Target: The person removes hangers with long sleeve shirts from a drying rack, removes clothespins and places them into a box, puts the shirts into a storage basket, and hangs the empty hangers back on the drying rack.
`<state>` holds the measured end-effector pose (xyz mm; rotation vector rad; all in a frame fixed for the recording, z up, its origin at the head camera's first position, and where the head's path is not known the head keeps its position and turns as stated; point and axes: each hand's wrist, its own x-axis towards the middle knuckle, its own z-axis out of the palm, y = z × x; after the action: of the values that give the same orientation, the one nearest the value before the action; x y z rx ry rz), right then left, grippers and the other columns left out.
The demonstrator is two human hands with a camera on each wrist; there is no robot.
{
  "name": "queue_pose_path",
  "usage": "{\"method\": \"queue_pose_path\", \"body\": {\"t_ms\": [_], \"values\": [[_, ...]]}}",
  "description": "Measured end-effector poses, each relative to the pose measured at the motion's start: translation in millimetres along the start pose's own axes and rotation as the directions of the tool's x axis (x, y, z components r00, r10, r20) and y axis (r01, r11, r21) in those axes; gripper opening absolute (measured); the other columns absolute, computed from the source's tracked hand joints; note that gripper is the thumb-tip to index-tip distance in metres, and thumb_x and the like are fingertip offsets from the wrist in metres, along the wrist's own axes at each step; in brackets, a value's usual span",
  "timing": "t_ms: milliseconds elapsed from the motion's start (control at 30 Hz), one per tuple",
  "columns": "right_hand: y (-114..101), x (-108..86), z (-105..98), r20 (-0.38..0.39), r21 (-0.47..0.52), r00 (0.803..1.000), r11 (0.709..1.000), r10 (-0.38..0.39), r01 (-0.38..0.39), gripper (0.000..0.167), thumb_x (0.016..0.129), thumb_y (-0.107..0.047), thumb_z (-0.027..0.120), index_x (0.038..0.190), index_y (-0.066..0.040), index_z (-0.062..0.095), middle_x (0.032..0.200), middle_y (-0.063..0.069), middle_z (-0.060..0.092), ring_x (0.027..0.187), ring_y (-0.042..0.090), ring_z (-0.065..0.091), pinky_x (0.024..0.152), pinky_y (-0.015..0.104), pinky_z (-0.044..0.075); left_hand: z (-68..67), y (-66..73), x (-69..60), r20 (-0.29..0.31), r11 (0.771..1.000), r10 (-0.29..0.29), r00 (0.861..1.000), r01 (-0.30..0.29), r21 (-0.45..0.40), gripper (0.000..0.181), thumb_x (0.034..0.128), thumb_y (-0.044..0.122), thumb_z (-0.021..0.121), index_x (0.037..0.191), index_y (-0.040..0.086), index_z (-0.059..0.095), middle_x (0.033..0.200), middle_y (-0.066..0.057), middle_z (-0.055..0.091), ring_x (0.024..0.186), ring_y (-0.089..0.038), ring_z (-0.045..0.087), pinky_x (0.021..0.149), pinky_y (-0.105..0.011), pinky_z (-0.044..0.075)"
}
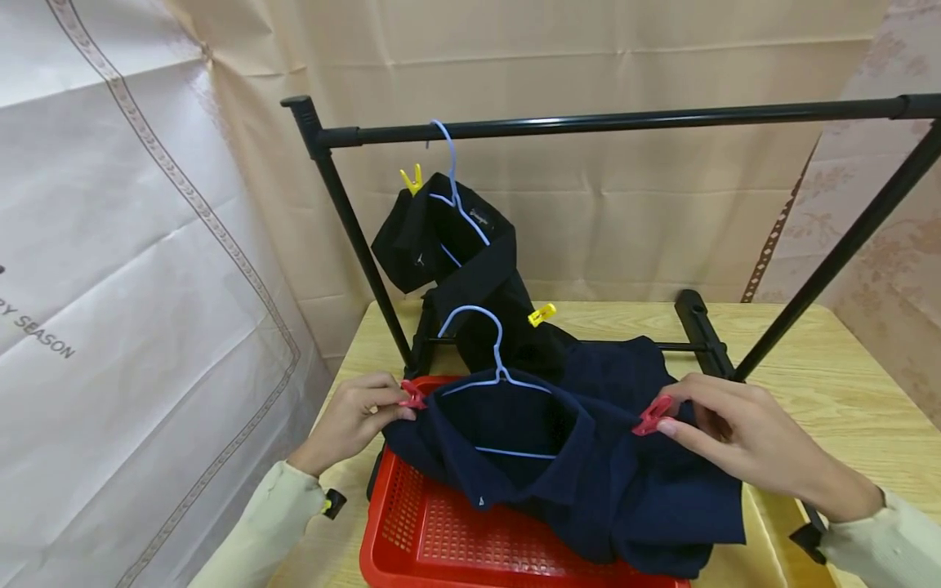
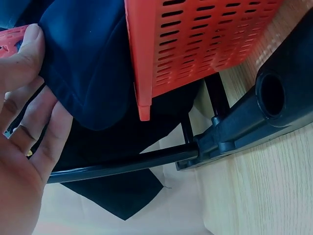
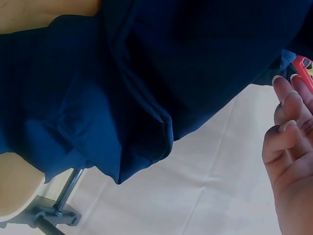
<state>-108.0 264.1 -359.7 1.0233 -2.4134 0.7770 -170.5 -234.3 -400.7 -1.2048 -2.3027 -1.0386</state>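
Note:
A navy collared shirt [image 1: 632,490] hangs on a light-blue hanger [image 1: 500,347], spread over a red perforated basket [image 1: 375,523]. My left hand [image 1: 356,416] pinches a red clothespin [image 1: 413,395] at the shirt's left shoulder; the left wrist view shows thumb and cloth close up. At the opposite shoulder, my right hand [image 1: 750,433] pinches another red clothespin [image 1: 653,415]. In the right wrist view that clothespin [image 3: 304,71] is partly cut off by the frame edge. The navy hanger's hook stands free of the rack's bar [image 1: 625,122].
Behind it, a black shirt [image 1: 478,278] hangs from the rack on a blue hanger [image 1: 452,163], with yellow clothespins [image 1: 414,181] on it. The rack's black feet [image 1: 702,331] stand on the wooden table [image 1: 809,351]. A yellow container [image 1: 782,539] sits at lower right.

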Motion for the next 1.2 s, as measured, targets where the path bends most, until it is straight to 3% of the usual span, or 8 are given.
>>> {"method": "queue_pose_path", "body": {"t_ms": [200,367,633,933,1200], "values": [[0.7,-2.0,0.5,-0.017,-0.009,1.0,1.0,-0.004,0.004,0.046,0.08,-0.007,0.086,0.12,-0.024,0.07,0.078,-0.024,0.046,0.059,-0.006,0.04,0.051,0.011,0.033,1.4,-1.0,0.5,0.009,0.998,0.04,0.999,-0.04,0.042,0.01,0.0834,0.006,0.083,0.086,0.013,0.077,0.087,0.006,0.065,0.077,-0.008,0.061,0.067,-0.018,0.048],[0.4,-2.4,1.1,-0.049,0.0,0.998,0.999,-0.04,0.04,0.042,0.081,-0.01,0.086,0.119,-0.021,0.071,0.082,-0.022,0.049,0.059,-0.006,0.04,0.051,0.01,0.033,3.7,-2.5,-0.1,0.006,0.996,0.043,0.999,-0.044,0.082,0.017,0.0824,0.001,0.083,0.082,0.014,0.073,0.084,0.007,0.06,0.072,-0.006,0.054,0.063,-0.016,0.044],[-6.5,-2.6,2.1,-0.063,0.002,0.997,0.999,-0.043,0.044,0.045,0.075,-0.004,0.088,0.114,-0.022,0.073,0.089,-0.019,0.059,0.06,-0.006,0.042,0.053,0.01,0.035,3.5,-3.2,-1.6,-0.014,0.992,0.065,0.998,-0.063,0.114,0.018,0.0813,-0.002,0.083,0.085,0.014,0.075,0.086,0.006,0.063,0.075,-0.007,0.056,0.066,-0.017,0.046],[-6.0,-2.5,7.6,-0.109,-0.006,0.989,0.995,-0.1,0.1,0.037,0.08,-0.007,0.086,0.11,-0.025,0.073,0.093,-0.019,0.064,0.062,-0.008,0.042,0.053,0.009,0.034,3.0,-2.2,-2.2,-0.02,0.993,0.063,0.998,-0.06,0.097,0.014,0.0839,-0.001,0.082,0.089,0.012,0.078,0.088,0.005,0.065,0.077,-0.008,0.058,0.068,-0.017,0.047],[-6.0,-0.2,5.8,-0.138,0.032,0.987,0.995,-0.086,0.091,0.034,0.082,-0.003,0.084,0.108,-0.022,0.074,0.091,-0.016,0.064,0.063,-0.007,0.043,0.052,0.013,0.033,3.3,-2.0,-4.4,-0.025,0.995,0.054,0.998,-0.052,0.082,0.014,0.0843,0.0,0.082,0.091,0.011,0.079,0.09,0.005,0.066,0.076,-0.008,0.056,0.066,-0.017,0.044]]}}
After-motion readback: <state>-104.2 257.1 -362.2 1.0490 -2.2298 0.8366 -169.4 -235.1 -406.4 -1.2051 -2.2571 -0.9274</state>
